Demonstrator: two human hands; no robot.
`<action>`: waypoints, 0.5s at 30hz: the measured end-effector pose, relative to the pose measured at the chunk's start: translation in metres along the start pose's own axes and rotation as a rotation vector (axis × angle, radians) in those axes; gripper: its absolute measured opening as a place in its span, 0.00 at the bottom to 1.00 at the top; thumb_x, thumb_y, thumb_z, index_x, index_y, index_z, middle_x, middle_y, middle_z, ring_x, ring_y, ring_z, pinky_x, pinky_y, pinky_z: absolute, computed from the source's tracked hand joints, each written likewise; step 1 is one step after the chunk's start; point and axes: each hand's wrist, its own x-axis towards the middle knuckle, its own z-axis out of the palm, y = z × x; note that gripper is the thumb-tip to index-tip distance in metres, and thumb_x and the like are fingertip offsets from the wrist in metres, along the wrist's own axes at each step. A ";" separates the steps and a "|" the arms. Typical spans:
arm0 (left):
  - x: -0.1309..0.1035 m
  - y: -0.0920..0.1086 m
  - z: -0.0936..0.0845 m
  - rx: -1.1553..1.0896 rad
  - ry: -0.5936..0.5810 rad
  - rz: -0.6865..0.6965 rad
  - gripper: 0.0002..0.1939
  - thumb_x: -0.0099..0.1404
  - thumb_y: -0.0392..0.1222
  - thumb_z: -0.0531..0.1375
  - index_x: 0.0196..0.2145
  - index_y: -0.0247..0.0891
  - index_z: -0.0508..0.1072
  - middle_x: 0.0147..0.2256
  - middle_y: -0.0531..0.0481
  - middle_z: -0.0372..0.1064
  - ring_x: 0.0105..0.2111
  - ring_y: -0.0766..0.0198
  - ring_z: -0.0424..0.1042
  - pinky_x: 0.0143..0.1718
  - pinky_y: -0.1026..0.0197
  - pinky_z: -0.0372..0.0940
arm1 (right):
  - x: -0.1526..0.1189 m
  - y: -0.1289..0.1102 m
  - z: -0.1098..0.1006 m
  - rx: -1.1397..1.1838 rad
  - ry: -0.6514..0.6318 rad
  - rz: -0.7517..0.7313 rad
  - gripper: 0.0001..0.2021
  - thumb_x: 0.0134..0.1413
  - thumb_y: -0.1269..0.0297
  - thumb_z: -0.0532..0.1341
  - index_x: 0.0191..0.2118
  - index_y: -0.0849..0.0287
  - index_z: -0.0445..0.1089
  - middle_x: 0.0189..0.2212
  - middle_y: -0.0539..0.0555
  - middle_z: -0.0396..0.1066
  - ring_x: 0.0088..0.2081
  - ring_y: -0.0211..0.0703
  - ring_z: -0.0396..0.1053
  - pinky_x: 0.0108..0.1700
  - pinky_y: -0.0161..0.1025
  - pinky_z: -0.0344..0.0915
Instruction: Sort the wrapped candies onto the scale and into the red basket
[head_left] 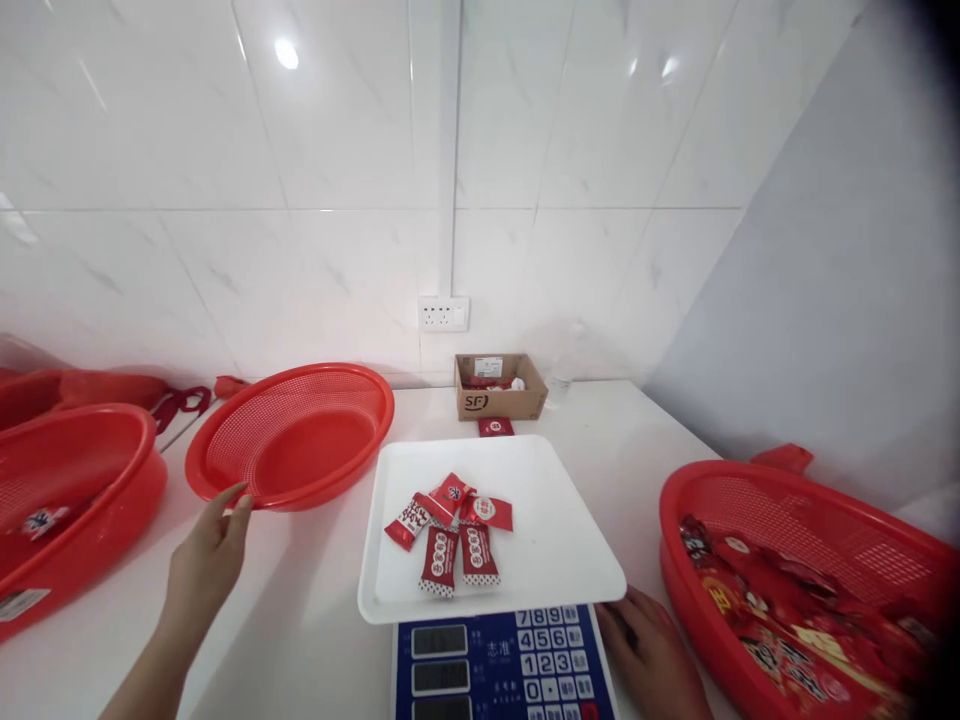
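Note:
My left hand [210, 560] is at the near rim of a round red plastic basket [289, 490], thumb and forefinger pinching that rim. The basket's inside shows no contents. In front of me a white tray [555, 560] sits on a blue digital scale [502, 665]. Several small red-wrapped snack packets [442, 555] lie in a loose cluster on the tray. Beside the scale's right edge, just below the tray's corner, rests my right hand [656, 655]. Its fingers are spread apart with a gap between them, and their tips are partly hidden; I see nothing held there.
At right, another red basket [675, 530] holds red-packaged snacks [795, 620]. At far left, a red basket [127, 500] has a packet inside. A small cardboard box [510, 403] stands near the wall, with a red packet [495, 427] before it and a clear bottle [562, 375] beside it.

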 end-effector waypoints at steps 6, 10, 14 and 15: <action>-0.058 0.062 0.025 -0.120 -0.315 0.574 0.18 0.65 0.50 0.51 0.48 0.42 0.70 0.34 0.50 0.72 0.34 0.61 0.73 0.34 0.62 0.69 | 0.000 -0.004 -0.001 -0.006 -0.010 0.011 0.19 0.56 0.52 0.52 0.40 0.58 0.75 0.40 0.60 0.73 0.43 0.55 0.68 0.45 0.49 0.66; -0.063 0.095 0.046 -0.032 -0.526 0.786 0.20 0.64 0.42 0.54 0.53 0.41 0.66 0.53 0.42 0.66 0.51 0.52 0.66 0.51 0.50 0.64 | 0.000 -0.008 -0.003 0.019 -0.012 0.032 0.19 0.56 0.51 0.52 0.39 0.57 0.75 0.40 0.60 0.73 0.43 0.54 0.67 0.45 0.47 0.65; -0.058 0.105 0.053 -0.021 -0.594 0.797 0.18 0.64 0.35 0.52 0.51 0.40 0.68 0.48 0.44 0.70 0.46 0.54 0.69 0.48 0.50 0.66 | 0.001 -0.012 -0.005 0.037 -0.011 0.090 0.19 0.54 0.51 0.52 0.36 0.58 0.74 0.39 0.61 0.72 0.41 0.54 0.67 0.44 0.47 0.64; -0.059 0.105 0.053 -0.027 -0.594 0.797 0.18 0.64 0.34 0.51 0.50 0.40 0.68 0.47 0.45 0.71 0.46 0.55 0.70 0.47 0.52 0.66 | 0.001 -0.012 -0.005 0.036 0.000 0.111 0.19 0.53 0.50 0.52 0.34 0.59 0.74 0.37 0.61 0.71 0.40 0.54 0.67 0.43 0.48 0.64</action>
